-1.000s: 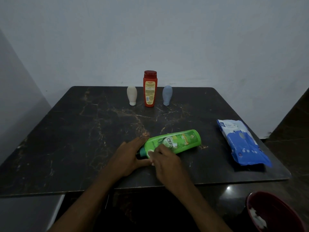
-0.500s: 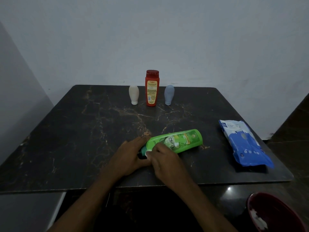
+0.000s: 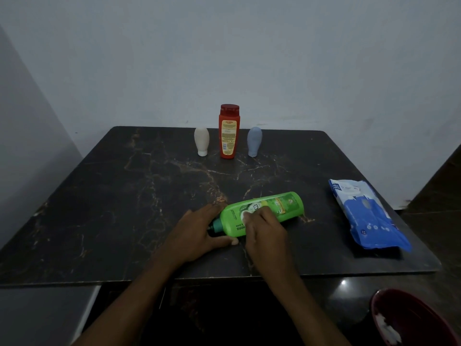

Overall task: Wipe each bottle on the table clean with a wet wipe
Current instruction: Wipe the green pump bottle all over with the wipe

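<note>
Green bottle (image 3: 282, 206) lies on its side close to the tabletop's (image 3: 119, 196) near edge, under both hands. The left hand (image 3: 197, 231) clasps its dark cap end, thumb along the near side and fingers over the far side, pinning it down. The right hand (image 3: 264, 233) is bunched round a small white wet wipe (image 3: 245, 216) and presses it onto the label at mid-body. The two hands lie close together, almost touching.

The bottle's long axis runs from the cap at the near left to the base at the far right, slanting a little away from the near edge. The base half therefore lies beyond and to the right of the right hand, which is the nearer hand to it; a stroke along that axis looks like the natural one.

Three more bottles stand upright in a row by the far edge: white bottle (image 3: 201, 141), red bottle (image 3: 229, 132), blue-grey bottle (image 3: 254, 141). That makes four bottles in all. One blue wipes pack (image 3: 366, 216) lies by the right edge. One dark red bin (image 3: 419, 318) sits below the near right corner.
</note>
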Tool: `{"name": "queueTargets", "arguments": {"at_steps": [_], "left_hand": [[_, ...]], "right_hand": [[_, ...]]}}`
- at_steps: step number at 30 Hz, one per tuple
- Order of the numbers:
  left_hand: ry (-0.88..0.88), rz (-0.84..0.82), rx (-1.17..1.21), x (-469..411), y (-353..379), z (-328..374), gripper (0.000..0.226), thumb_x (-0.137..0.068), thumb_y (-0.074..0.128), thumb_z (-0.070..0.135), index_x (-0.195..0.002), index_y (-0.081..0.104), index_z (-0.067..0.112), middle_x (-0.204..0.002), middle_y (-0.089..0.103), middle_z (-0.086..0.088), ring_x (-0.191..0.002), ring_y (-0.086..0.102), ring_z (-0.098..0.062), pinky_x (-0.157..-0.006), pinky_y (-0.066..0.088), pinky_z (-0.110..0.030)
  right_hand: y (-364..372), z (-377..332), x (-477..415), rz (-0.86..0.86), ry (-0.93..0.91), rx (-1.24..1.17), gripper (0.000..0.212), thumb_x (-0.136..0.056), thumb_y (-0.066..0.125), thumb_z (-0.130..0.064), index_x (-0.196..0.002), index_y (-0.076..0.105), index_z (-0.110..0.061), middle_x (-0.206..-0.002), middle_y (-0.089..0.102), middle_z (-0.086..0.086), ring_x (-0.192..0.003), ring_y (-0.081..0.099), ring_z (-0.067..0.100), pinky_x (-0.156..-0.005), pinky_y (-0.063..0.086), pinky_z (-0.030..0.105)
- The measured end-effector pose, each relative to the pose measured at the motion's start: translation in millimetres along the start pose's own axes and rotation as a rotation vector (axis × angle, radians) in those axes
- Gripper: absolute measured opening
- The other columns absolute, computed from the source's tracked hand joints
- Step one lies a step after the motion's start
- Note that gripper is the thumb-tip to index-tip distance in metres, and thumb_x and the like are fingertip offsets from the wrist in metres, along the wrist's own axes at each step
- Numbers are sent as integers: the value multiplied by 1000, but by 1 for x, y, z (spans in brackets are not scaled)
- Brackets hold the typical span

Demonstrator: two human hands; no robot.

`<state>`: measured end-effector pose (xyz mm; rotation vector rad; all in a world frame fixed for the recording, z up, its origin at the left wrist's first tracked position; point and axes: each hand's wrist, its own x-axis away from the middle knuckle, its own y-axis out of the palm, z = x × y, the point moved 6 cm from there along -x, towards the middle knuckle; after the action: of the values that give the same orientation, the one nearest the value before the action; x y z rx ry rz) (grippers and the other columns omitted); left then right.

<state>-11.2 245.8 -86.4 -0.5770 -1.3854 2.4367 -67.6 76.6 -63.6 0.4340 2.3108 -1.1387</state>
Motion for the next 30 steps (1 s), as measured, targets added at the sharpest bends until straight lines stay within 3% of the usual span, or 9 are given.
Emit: {"name": "queueTargets", "arguments": {"at_steps": [4, 8, 12, 16, 20, 22, 24, 27, 30], "left_hand": [[30, -2, 42, 3, -2, 1, 74, -78, 68, 64, -145, 42, 44, -131, 59, 26, -112, 58, 6, -97, 45, -39], [12, 12, 31, 3, -3, 2, 81, -76, 67, 71, -148, 40, 44, -138, 54, 30, -117, 53, 10, -99, 40, -35], [-1, 2, 3, 3, -4, 4, 94, -70, 70, 79, -151, 36, 46, -140, 43, 37, -117, 43, 16, -98, 31, -28], [2, -8, 9, 3, -6, 6, 93, -72, 71, 77, -152, 34, 47, -133, 38, 41, -116, 42, 16, -96, 27, -26], [-9, -16, 3, 4, -6, 6, 94, -72, 70, 79, -152, 31, 49, -135, 38, 42, -118, 42, 16, -97, 29, -27], [-17, -24, 9, 4, -5, 5, 93, -72, 68, 77, -153, 31, 48, -140, 41, 39, -122, 45, 13, -98, 31, -29], [-13, -29, 14, 4, -3, 3, 91, -74, 66, 75, -153, 32, 46, -148, 44, 32, -128, 48, 8, -101, 36, -34], [-11, -21, 3, 4, -3, 1, 92, -74, 69, 75, -153, 32, 47, -149, 46, 29, -129, 49, 6, -103, 36, -34], [0, -18, -2, 4, -4, 4, 94, -72, 68, 80, -153, 31, 49, -147, 47, 30, -126, 48, 8, -100, 33, -31]], "right_hand": [[28, -35, 8, -228, -110, -4, 18, -94, 50, -18, -104, 65, -17, -98, 50, -2, -84, 54, 18, -69, 45, 30], [28, -26, 2, -225, -96, 22, 15, -93, 54, -21, -102, 66, -19, -96, 49, -4, -82, 49, 14, -67, 43, 29], [-8, 36, -19, -100, 143, 203, 12, -91, 60, -12, -99, 69, -11, -96, 58, 5, -74, 47, 13, -65, 35, 25], [-50, 91, -33, -66, 434, 246, 15, -99, 51, -17, -102, 64, -9, -106, 58, 9, -82, 56, 15, -72, 48, 27], [-25, 39, -27, -68, 323, 267, 16, -100, 48, -22, -94, 59, -12, -93, 53, -2, -76, 53, 16, -54, 30, 19], [5, -2, -13, -131, 158, 213, 15, -96, 52, -17, -105, 63, -11, -101, 51, 1, -84, 56, 18, -64, 42, 22], [21, -24, 0, -173, 106, 128, 29, -87, 65, -12, -116, 66, -10, -109, 53, 6, -90, 58, 21, -70, 52, 31], [19, -17, -2, -179, 87, 115, 43, -74, 78, -10, -116, 68, -9, -108, 57, 7, -91, 59, 24, -69, 54, 34], [-10, 29, -19, -97, 247, 210, 13, -94, 61, -17, -105, 65, -14, -104, 61, 6, -87, 60, 20, -74, 55, 36]]}}
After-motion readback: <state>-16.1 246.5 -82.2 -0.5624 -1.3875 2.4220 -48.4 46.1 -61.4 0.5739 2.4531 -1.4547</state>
